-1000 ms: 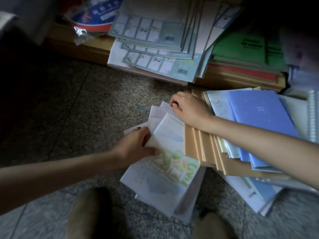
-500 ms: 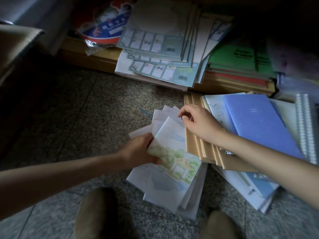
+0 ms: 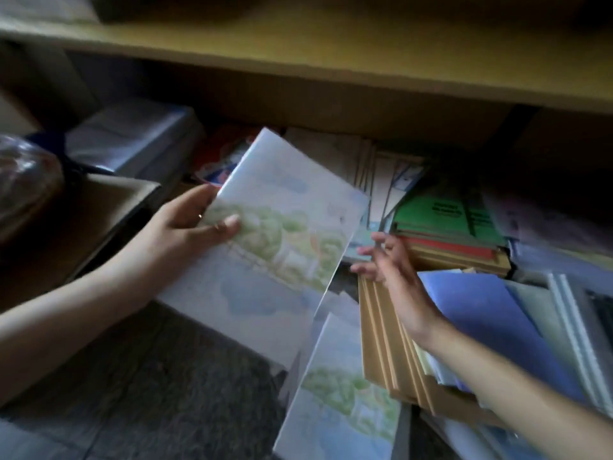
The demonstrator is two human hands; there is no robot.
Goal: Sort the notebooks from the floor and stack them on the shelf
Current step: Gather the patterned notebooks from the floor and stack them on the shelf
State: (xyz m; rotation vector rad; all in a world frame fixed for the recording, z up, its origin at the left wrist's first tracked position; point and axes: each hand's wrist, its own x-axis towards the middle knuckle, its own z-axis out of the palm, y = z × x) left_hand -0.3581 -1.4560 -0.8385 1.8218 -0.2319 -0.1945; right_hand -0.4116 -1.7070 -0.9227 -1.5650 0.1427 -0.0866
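A landscape notebook (image 3: 345, 410) is lying nearest on the floor (image 3: 166, 376). The right hand (image 3: 394, 277) is hovering open, fingers spread, over tan notebooks (image 3: 384, 353). The left hand (image 3: 185, 230) is gripping a second notebook (image 3: 285, 234), holding it tilted before the shelf (image 3: 331, 44).

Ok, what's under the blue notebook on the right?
The blue notebook lies on a pile: pale covers peek out at its left edge, and fanned tan notebooks lie beneath those. How far they run underneath, and anything else below, is covered.
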